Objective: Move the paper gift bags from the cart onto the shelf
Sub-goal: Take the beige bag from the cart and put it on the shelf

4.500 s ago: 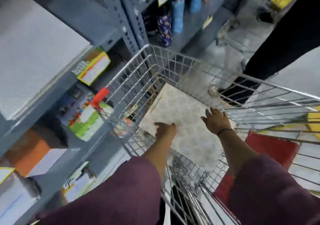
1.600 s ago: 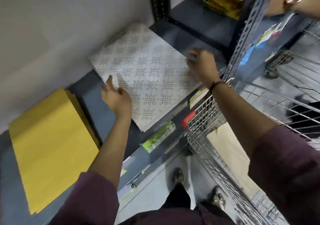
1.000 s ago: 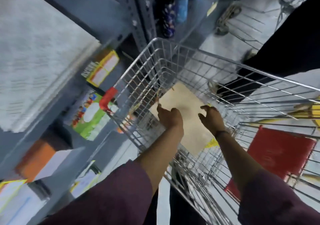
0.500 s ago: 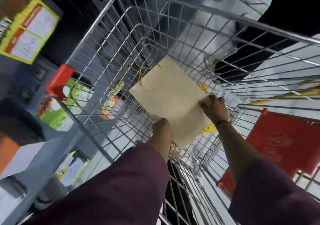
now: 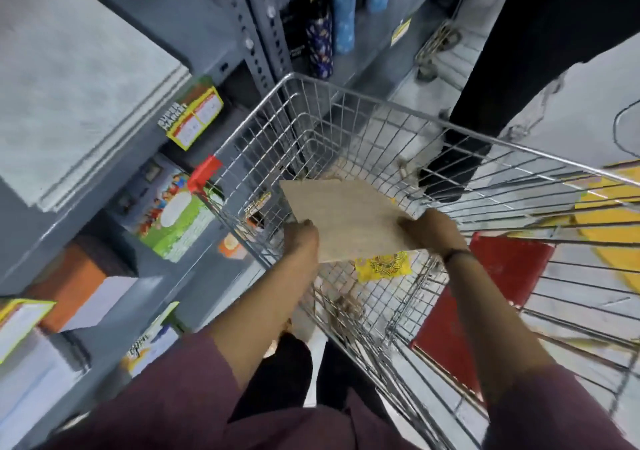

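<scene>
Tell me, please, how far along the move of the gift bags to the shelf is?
Done: a grey patterned stack lies on the grey metal shelf. In hand: both hands, left and right, grip a flat tan paper bag over the wire cart. Left: a yellow printed bag on the cart floor.

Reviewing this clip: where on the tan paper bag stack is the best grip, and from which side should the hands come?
Probably the two near corners, one hand per side, coming from the cart's handle end. The tan bag stack is flat, wide and floppy, so the left hand and right hand pinching opposite edges keep it level above the cart.
</scene>
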The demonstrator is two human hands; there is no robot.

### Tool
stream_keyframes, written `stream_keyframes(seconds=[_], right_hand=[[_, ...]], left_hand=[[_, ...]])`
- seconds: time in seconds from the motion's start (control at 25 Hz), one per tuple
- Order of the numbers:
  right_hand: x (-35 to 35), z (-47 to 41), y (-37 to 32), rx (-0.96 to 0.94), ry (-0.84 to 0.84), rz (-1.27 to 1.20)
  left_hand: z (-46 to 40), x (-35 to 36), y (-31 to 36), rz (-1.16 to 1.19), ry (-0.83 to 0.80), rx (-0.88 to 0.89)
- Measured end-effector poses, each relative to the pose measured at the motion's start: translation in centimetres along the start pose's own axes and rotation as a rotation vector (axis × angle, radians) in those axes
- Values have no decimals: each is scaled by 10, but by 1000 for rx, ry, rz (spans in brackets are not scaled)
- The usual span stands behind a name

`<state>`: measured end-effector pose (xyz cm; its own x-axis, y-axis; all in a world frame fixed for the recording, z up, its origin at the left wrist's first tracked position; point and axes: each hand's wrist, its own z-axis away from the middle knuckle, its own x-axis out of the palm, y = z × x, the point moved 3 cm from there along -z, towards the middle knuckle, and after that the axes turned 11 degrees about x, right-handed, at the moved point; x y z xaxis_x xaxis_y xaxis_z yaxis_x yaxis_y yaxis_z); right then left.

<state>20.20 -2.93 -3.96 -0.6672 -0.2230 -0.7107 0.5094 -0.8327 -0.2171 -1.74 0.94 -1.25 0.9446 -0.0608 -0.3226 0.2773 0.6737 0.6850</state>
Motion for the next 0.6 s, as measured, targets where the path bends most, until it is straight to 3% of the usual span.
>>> stream_keyframes(seconds=[0.28, 0.44, 0.6], right_hand=[[-10, 115, 11, -46, -63, -438], [2, 168, 11, -177, -27, -682], [14, 198, 5, -320, 48, -713]], left_hand=[[52, -68, 26, 35, -78, 503], [75, -103, 12, -111, 46, 823], [91, -125, -1, -174, 179, 937]])
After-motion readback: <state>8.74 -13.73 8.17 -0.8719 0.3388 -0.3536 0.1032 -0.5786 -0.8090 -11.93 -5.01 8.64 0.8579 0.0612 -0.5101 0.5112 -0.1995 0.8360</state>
